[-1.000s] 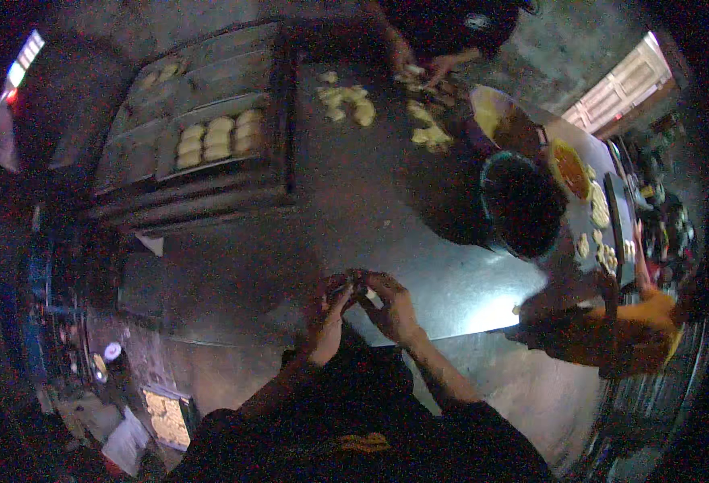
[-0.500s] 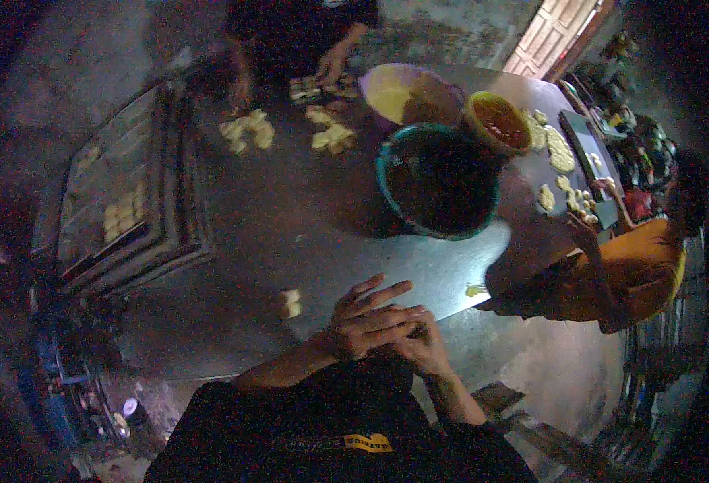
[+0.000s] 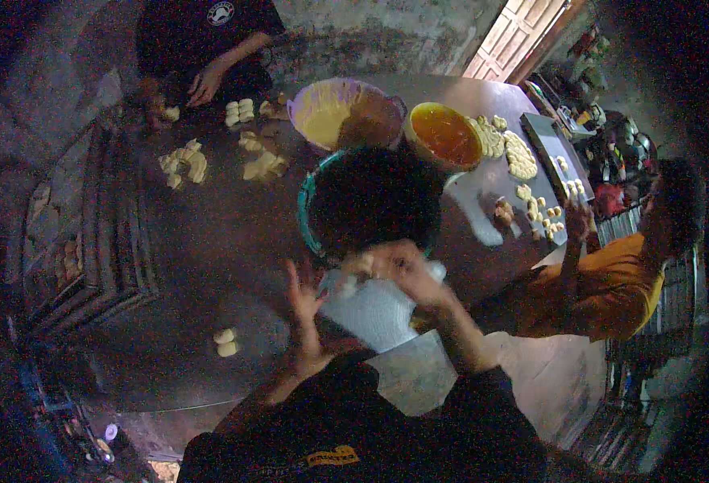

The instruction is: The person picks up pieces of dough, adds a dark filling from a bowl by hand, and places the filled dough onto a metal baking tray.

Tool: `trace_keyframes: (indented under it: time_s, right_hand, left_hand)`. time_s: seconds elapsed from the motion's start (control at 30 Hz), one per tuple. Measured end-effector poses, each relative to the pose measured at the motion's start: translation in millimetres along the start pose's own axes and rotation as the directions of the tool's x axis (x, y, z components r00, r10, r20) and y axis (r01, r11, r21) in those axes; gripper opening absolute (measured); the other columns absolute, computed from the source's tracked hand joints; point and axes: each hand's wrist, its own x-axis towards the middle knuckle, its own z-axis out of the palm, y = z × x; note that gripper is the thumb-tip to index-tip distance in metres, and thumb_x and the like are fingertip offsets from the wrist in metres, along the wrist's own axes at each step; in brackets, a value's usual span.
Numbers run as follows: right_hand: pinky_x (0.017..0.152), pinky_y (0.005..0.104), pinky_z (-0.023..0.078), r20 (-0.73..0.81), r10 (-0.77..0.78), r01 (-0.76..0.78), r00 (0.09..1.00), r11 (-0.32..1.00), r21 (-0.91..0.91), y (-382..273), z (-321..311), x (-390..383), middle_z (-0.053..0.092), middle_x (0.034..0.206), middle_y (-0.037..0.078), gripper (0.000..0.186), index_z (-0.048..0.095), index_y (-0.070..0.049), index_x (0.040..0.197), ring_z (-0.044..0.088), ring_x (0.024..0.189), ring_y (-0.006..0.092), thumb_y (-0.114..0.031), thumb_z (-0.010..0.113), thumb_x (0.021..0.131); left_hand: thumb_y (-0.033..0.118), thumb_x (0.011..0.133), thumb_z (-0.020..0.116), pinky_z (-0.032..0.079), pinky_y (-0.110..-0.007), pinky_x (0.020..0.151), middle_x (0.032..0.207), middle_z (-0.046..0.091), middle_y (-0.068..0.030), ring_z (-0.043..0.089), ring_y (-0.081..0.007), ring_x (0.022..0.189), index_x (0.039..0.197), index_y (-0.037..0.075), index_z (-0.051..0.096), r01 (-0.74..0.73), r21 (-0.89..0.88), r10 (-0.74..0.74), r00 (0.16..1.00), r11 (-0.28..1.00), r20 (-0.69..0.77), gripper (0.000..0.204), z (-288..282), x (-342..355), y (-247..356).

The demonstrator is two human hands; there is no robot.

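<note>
Apparently mid-shaping, working a pale dough piece (image 3: 360, 266) just before the teal-rimmed tub (image 3: 306, 216). Probably calling next for closing both hands around it. With right hand (image 3: 407, 270) raised above the counter (image 3: 217, 249), blurred, seemingly pinching dough at fingertips; with left hand (image 3: 302, 298) apart, upright, fingers spread. Noting two touching dough lumps (image 3: 225, 342) left of left forearm.
</note>
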Motion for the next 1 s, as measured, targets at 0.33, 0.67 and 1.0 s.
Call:
trace_keyframes:
  time_s: [0.33, 0.67, 1.0]
  right_hand:
    - [0.078, 0.0434, 0.052, -0.16, -0.078, -0.163, 0.984, -0.033, -0.986, 38.0, -301.2, 224.1, 0.069, 0.093, 0.016, 0.031, 0.065, -0.008, 0.123, 0.066, 0.086, 0.0286, -0.021, 0.051, 0.098]
    - [0.059, 0.0498, 0.055, -0.109, -0.213, -0.142, 0.971, -0.145, -0.979, 82.8, -357.4, 224.0, 0.066, 0.069, 0.014, 0.034, 0.064, -0.013, 0.126, 0.068, 0.063, 0.035, -0.021, 0.051, 0.096]
    - [0.087, 0.0429, 0.049, -0.067, -0.329, 0.031, 0.942, 0.283, -0.958, -50.8, -36.2, 142.5, 0.067, 0.102, 0.013, 0.037, 0.062, -0.008, 0.131, 0.064, 0.097, 0.0296, -0.028, 0.051, 0.102]
  left_hand:
    - [0.032, 0.067, 0.092, 0.045, -0.056, 0.105, 0.165, 0.013, -0.021, 0.039, -0.0445, 0.14, 0.16, 0.017, -0.001, 0.311, -0.126, -0.336, 0.89, 0.942, -0.31, 0.133, -66.2, -46.6, -21.9]
    - [0.022, 0.081, 0.08, 0.055, -0.044, 0.095, 0.163, 0.019, -0.0197, 0.044, -0.0406, 0.138, 0.16, 0.013, 0.013, 0.243, 0.024, -0.21, 0.88, 0.97, -0.425, 0.104, -102.8, -84.9, -32.6]
    - [0.016, 0.098, 0.064, 0.052, -0.04, 0.101, 0.145, 0.05, -0.018, 0.058, -0.0325, 0.125, 0.143, 0.003, 0.045, 0.378, -0.31, -0.417, 0.906, 0.872, -0.069, 0.05, -129.5, -61.3, 15.3]
